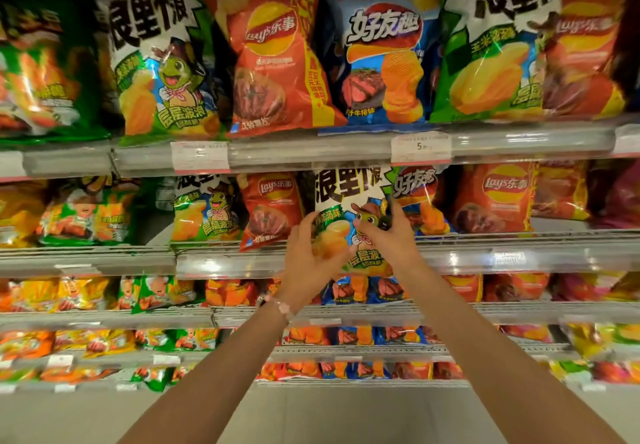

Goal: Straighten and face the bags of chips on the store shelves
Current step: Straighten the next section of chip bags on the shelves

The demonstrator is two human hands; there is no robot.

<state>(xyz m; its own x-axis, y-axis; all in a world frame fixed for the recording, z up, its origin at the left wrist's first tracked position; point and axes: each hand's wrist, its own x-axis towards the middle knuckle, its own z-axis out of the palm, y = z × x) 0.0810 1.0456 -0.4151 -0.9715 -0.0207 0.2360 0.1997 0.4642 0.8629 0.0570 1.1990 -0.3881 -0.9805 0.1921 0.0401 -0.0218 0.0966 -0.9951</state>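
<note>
turtle bag [349, 208] btwn Lay's bag [272, 208] left, steak bag [420, 198] right

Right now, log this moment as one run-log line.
step: facing chips | left hand: holds white turtle bag | right hand: holds same bag | place: second shelf, between red and blue bags
</note>
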